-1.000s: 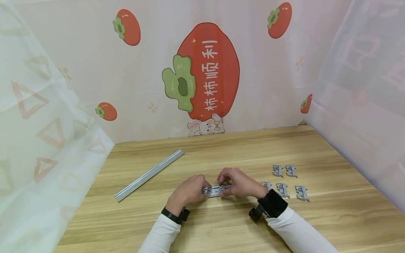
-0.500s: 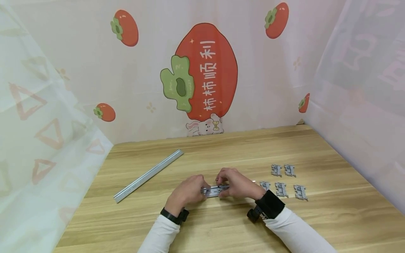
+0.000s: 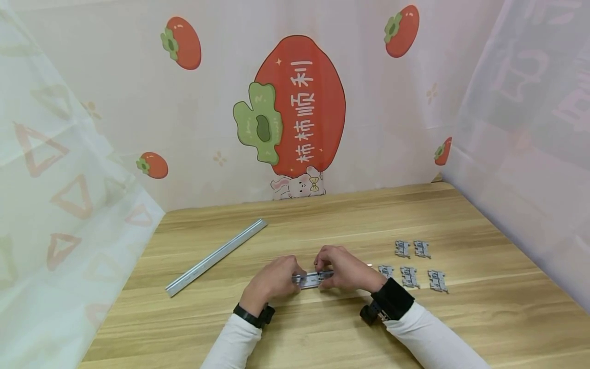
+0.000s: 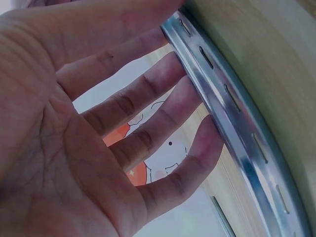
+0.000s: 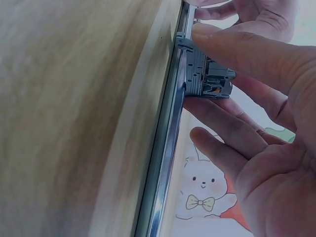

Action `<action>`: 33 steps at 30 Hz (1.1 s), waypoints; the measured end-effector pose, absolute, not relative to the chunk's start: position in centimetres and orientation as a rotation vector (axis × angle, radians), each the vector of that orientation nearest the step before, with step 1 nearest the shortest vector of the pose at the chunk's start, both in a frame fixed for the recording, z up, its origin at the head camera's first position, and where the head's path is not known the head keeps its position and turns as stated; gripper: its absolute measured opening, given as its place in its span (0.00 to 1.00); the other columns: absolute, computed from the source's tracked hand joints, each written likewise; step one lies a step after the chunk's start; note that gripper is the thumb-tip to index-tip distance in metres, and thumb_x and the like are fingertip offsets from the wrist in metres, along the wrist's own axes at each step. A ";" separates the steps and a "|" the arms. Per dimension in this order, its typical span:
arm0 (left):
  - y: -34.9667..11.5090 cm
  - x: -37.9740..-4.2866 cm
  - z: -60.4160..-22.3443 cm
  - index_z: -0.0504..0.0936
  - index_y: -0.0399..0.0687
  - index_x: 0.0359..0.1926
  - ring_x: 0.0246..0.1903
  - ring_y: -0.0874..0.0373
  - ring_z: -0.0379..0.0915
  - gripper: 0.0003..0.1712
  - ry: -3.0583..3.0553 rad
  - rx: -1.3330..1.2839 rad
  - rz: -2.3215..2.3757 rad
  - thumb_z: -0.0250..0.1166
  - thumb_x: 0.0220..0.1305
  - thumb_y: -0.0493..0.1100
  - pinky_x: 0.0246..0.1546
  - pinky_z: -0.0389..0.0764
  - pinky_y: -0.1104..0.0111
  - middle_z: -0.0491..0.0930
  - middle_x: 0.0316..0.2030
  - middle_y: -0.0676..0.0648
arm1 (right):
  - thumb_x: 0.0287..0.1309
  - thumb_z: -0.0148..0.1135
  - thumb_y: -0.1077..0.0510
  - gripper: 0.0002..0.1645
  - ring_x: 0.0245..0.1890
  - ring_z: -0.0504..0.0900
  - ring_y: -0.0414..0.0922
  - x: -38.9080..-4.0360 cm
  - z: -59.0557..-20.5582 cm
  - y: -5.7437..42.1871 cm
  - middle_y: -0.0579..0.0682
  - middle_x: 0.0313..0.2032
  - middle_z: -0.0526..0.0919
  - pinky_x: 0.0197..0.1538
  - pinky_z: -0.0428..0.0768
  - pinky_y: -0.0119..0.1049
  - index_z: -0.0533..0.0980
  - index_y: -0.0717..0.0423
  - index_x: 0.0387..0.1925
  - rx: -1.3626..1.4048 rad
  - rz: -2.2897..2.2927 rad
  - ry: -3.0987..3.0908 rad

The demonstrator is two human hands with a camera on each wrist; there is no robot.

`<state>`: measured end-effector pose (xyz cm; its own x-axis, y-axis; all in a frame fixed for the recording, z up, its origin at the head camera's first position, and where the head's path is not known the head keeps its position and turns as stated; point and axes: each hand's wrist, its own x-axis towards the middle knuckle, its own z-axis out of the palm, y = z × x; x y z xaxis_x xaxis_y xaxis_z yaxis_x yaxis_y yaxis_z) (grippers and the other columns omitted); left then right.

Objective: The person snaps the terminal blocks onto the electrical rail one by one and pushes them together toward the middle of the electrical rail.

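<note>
A slotted metal DIN rail (image 3: 311, 280) lies crosswise between the two hands at the middle of the table. My left hand (image 3: 277, 279) holds the rail's left part, its thumb on the near side and fingertips along the far edge, as the left wrist view shows on the slotted rail (image 4: 237, 118). With thumb and fingers, my right hand (image 3: 348, 270) pinches a grey terminal block (image 5: 210, 74). That block sits against the rail in the right wrist view, upright across it. Whether it is fully clipped on cannot be told.
Several loose grey terminal blocks (image 3: 409, 277) lie in two rows to the right of the right hand. A second, longer-looking DIN rail (image 3: 216, 257) lies slanted at the left. Printed cloth (image 3: 207, 102) encloses the wooden table (image 3: 313, 328) at the back and sides.
The head view shifts slightly, so everything appears a little displaced. Both hands keep their hold, the left on the rail and the right on the terminal block, with hardly any visible movement.
</note>
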<state>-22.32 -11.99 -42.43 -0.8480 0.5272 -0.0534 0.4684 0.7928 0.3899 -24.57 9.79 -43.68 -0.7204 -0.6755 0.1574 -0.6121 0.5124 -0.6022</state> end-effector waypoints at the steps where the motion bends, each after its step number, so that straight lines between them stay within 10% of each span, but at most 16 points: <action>1: -12.0 -22.3 -42.5 0.91 0.46 0.38 0.28 0.61 0.66 0.09 2.821 0.790 0.549 0.76 0.54 0.33 0.31 0.71 0.69 0.78 0.32 0.52 | 0.42 0.83 0.63 0.18 0.41 0.78 0.43 -24.6 -43.7 9.8 0.40 0.40 0.79 0.50 0.77 0.44 0.80 0.52 0.32 -1.129 -0.991 2.649; 33: -12.1 -22.4 -42.6 0.86 0.50 0.27 0.26 0.62 0.64 0.09 2.822 0.820 0.556 0.75 0.53 0.32 0.28 0.68 0.69 0.76 0.26 0.53 | 0.41 0.84 0.62 0.19 0.41 0.78 0.45 -24.5 -43.7 9.7 0.40 0.40 0.79 0.46 0.76 0.39 0.80 0.51 0.32 -1.141 -0.966 2.665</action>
